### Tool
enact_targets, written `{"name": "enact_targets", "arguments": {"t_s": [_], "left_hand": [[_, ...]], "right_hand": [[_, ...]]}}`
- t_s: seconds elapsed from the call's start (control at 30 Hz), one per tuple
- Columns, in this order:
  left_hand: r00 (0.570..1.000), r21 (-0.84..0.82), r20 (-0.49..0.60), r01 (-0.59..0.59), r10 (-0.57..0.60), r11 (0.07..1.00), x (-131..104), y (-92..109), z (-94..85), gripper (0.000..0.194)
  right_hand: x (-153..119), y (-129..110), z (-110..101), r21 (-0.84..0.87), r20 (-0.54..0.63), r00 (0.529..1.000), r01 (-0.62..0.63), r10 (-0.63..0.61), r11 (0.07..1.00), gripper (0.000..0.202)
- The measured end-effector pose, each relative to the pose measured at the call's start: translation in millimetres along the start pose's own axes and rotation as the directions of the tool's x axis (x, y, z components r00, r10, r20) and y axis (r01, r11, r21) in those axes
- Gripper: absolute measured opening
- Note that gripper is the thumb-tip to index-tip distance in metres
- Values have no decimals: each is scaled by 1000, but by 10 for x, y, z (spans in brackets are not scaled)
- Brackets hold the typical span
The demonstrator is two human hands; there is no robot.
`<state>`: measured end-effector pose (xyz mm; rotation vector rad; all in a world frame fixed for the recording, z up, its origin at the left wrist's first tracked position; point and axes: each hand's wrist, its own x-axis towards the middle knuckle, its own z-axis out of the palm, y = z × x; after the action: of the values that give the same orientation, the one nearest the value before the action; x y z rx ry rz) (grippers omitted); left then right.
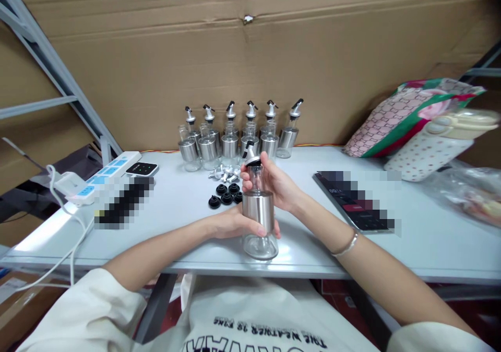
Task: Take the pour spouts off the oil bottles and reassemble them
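Observation:
A glass oil bottle (259, 211) with a steel sleeve stands upright near the table's front edge. Wrapped around its sleeve is my left hand (238, 224), closed, its thumb across the front. At the neck, my right hand (276, 180) grips the silver and black pour spout (252, 156), which sits on the bottle's mouth; whether it is fully seated I cannot tell. Just behind lie several black stoppers (226, 194) and a small pile of silver spout pieces (226, 173). Farther back, several bottles without spouts (207, 148) stand before a row of bottles with spouts (288, 133).
To the left are a white power strip (105, 177), a small black-topped device (143, 169) and a blurred-out dark object (125, 203). On the right lie a phone (348, 201), a spotted flask (434, 148), a patterned bag (395, 117) and clear plastic wrapping (469, 190). Cardboard (242, 70) backs the table.

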<state>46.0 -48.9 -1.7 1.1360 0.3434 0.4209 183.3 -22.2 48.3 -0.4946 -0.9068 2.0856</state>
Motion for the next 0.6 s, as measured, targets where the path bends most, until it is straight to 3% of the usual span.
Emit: {"name": "enact_targets", "arguments": {"t_s": [0.3, 0.6], "left_hand": [[999, -40, -1, 36, -36, 999, 2, -18, -18, 43], [999, 10, 34, 5, -5, 1000, -2, 43, 40, 45]], "right_hand": [[-5, 55, 110, -61, -109, 989, 96, -102, 994, 50], [-35, 55, 189, -211, -222, 936, 229, -275, 950, 57]]}}
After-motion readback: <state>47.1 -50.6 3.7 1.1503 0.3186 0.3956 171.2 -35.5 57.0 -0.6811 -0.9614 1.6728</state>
